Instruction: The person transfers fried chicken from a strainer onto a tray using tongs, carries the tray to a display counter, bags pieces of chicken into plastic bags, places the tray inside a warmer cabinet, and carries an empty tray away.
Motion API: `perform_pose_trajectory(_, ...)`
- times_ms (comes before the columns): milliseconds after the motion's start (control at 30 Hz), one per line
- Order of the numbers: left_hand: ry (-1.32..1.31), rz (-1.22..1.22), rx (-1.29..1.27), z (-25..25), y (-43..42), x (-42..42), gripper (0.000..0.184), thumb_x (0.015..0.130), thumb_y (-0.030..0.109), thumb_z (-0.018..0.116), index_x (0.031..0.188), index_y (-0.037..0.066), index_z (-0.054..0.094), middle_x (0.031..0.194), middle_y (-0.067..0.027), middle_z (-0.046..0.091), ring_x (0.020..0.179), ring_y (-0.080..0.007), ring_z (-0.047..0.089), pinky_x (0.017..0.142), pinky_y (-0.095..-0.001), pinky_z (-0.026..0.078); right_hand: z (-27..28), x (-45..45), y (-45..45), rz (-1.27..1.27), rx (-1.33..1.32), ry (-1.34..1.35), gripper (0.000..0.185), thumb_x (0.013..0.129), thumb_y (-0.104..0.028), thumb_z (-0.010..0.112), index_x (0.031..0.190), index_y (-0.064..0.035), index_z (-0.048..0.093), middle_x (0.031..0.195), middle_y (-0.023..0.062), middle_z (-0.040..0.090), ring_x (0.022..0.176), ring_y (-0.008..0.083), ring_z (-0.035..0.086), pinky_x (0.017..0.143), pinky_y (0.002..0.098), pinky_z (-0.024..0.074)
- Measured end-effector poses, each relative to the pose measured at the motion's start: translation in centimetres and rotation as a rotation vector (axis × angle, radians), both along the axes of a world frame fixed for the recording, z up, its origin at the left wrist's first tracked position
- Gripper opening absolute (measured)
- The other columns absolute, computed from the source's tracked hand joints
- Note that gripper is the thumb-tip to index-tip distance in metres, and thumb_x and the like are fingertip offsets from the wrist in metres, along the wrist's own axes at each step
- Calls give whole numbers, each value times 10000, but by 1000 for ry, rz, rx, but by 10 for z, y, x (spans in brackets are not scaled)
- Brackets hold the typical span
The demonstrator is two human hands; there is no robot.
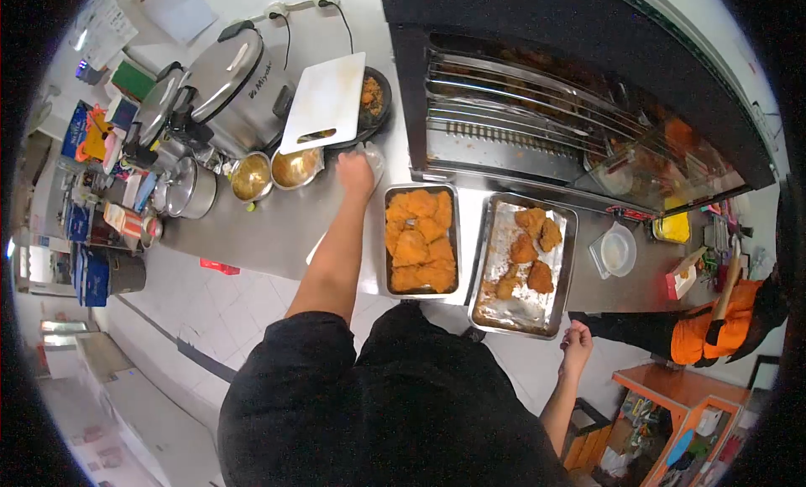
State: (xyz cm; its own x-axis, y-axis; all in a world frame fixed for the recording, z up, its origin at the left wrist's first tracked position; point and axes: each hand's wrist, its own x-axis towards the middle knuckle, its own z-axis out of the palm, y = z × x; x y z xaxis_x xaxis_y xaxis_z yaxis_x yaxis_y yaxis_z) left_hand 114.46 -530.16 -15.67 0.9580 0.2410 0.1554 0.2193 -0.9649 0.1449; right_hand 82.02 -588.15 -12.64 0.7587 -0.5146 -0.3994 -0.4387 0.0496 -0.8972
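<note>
My left hand (356,175) is at the back of the counter, just below the white cutting board (326,101). Its fingers are closed around a piece of clear plastic (375,161), which sticks out on the right; the fingertips are partly hidden. The board lies tilted over a dark pan (382,109) with brown crumbs in it. My right hand (576,344) hangs off the counter, fingers curled, nothing visible in it. Close by is the corner of a metal tray (557,326) with several pieces of fried chicken (523,248). Left of that, a deeper tray (457,235) is full of orange breaded pieces (420,235).
Two metal bowls (252,178), a pot (191,189) and a large steel cooker (243,92) line the left counter. A glass-fronted warming cabinet (571,126) stands behind the trays. At right are a round plastic container (618,250) and another person in orange (722,319).
</note>
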Motion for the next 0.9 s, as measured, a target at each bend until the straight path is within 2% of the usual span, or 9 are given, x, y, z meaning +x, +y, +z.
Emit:
perform_pose_trajectory(133,-557,-188,-431,16,-26,-33,142,847,-7,585,940,-19,692,933,-231,673,836,-403,628,796,-440,502,46,37,108,210,-85,-82,135,983,-88,604,1098,-31,646,804,-39,585,690,41,500,594,208,403)
perform_pose_trajectory(233,-264,-390,-675,64,-68,-99,130,830,18,640,946,-9,691,959,-211,683,935,-394,648,833,-443,526,84,72,189,525,-90,-110,210,966,-68,625,1169,-25,659,930,-20,643,824,61,571,708,207,453)
perform_pose_trajectory(367,-91,-746,-856,118,-120,-167,135,833,72,690,951,7,706,981,-154,698,938,-342,667,846,-410,543,94,118,257,721,-52,-89,314,1012,-175,561,1255,9,639,830,18,627,749,86,548,688,250,465)
perform_pose_trajectory(467,49,-917,-870,127,-136,-189,140,863,101,698,962,5,716,1025,-133,703,969,-320,669,864,-401,539,57,124,262,349,533,175,255,981,-96,571,1202,-13,668,936,68,697,781,170,634,697,310,519)
perform_pose_trajectory(567,191,-980,-892,114,-148,-202,150,876,102,692,998,21,726,1037,-116,710,998,-322,667,879,-401,537,71,126,281,-10,774,-7,224,995,-82,565,1193,-38,661,923,36,694,795,133,666,655,265,545)
perform_pose_trajectory(667,191,-1062,-828,116,-160,-200,140,875,107,686,983,24,720,1006,-114,698,943,-323,666,840,-409,538,32,114,260,-60,808,64,212,999,-103,562,1176,-41,660,993,59,704,893,161,691,743,288,571)
perform_pose_trajectory(767,249,-1089,-724,118,-174,-199,139,871,137,694,983,56,705,955,-131,687,868,-340,668,753,-427,542,53,119,237,116,477,136,184,996,-131,564,1129,-53,666,820,43,668,580,118,590,468,259,453)
perform_pose_trajectory(867,342,-938,-677,142,-197,-199,116,876,146,679,899,33,665,899,-161,674,803,-389,653,710,-465,533,55,118,219,-70,585,169,133,997,-126,558,1039,-52,661,720,28,624,424,85,453,348,259,315)
perform_pose_trajectory(900,370,-869,-675,149,-206,-199,134,879,149,671,854,19,647,880,-172,668,776,-411,646,695,-481,529,66,118,209,-107,682,160,133,1001,-125,553,1030,-46,655,737,34,634,449,94,491,363,258,357)
